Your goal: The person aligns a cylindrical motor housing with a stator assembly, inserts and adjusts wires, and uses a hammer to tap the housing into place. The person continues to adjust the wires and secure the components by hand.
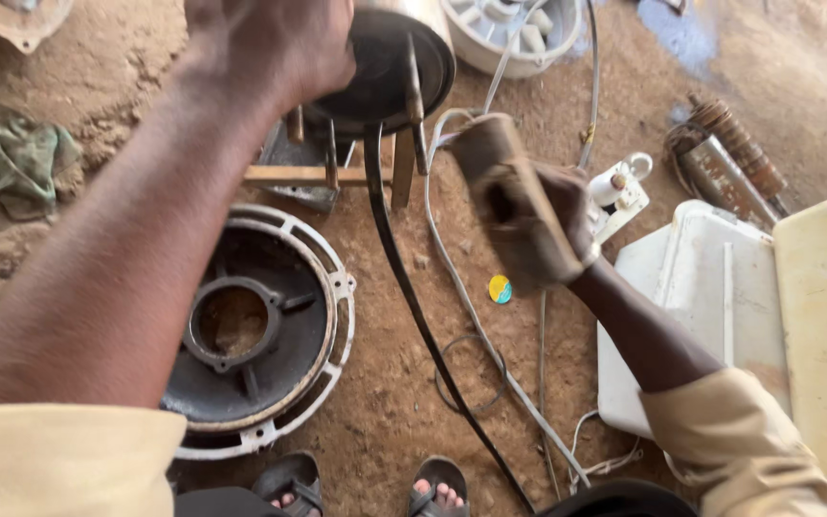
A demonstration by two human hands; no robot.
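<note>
Ground: bare packed dirt [385, 383], seen from above; the person's sandalled feet [437, 490] at the bottom edge.
Left hand: the left hand [275, 43] rests closed on top of a round dark metal housing [385, 67] at the top of the view, pressing or steadying it; the fingers are hidden from this angle, so the exact grip cannot be told.
Right hand: the right hand [547, 225] is closed around a brown block-like tool [500, 177], blurred with motion, raised just right of the housing.
Housing support: the housing sits on a small wooden frame [323, 175] with upright metal rods; it looks narrow for the load.
Nearby, left: a round cast end cover [260, 330] with a central bearing ring lies flat on the dirt, just below the frame.
Nearby, centre: a dark strap [413, 297] and pale cables [471, 306] run down past the feet; a small yellow and blue cap [500, 288] lies between them.
Nearby, right: a white plastic lid [691, 306], a white plug fitting [619, 196], a rusty spring part [734, 144].
Risk, strike: judged, a blow landing off line could catch the left hand, since it sits right at the housing.
Risk, support: judged, a hard knock could tip the housing off the frame toward the feet.
Risk, cables: the loose cables could snag a sandal.
</note>
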